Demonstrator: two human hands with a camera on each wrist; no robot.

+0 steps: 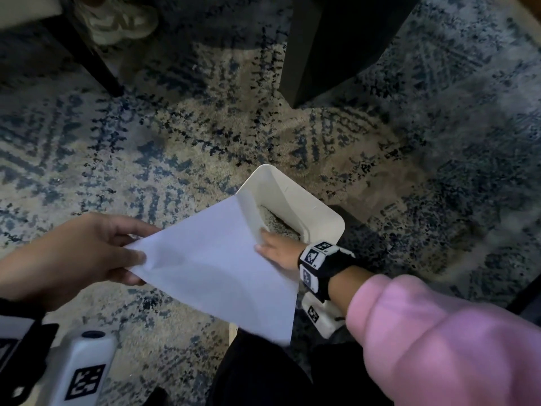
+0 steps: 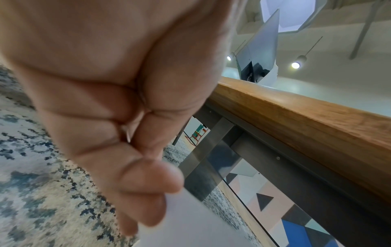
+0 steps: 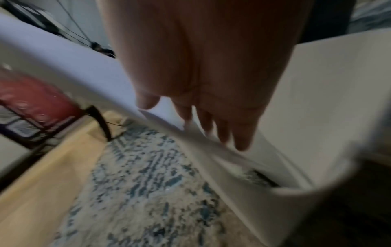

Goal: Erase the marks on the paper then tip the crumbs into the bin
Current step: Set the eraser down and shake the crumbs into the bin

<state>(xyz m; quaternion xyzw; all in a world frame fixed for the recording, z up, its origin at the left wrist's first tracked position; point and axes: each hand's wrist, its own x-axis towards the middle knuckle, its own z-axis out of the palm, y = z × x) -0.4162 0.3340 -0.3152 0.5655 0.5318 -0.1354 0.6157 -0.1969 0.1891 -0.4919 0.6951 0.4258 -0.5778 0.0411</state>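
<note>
A white sheet of paper [image 1: 210, 259] slopes down into the mouth of a white bin [image 1: 295, 191] that stands on the carpet. My left hand [image 1: 137, 250] pinches the sheet's near left corner, thumb on top. My right hand [image 1: 262, 244] holds the far right edge over the bin opening, with the thumb on the upper face. The left wrist view shows the left hand [image 2: 148, 175] pinching the paper [image 2: 190, 225]. In the blurred right wrist view the right hand [image 3: 190, 120] lies against the paper [image 3: 74, 55] beside the bin wall [image 3: 317, 100]. Speckled grey matter [image 1: 278, 224] shows at the bin's bottom.
A blue and beige patterned carpet [image 1: 146, 142] covers the floor. A dark table leg [image 1: 307, 54] stands behind the bin, with a slanted chair leg [image 1: 96, 63] and a shoe [image 1: 117, 19] at the far left. The wooden table edge [image 2: 296, 117] is overhead. My knee [image 1: 257, 376] is beside the bin.
</note>
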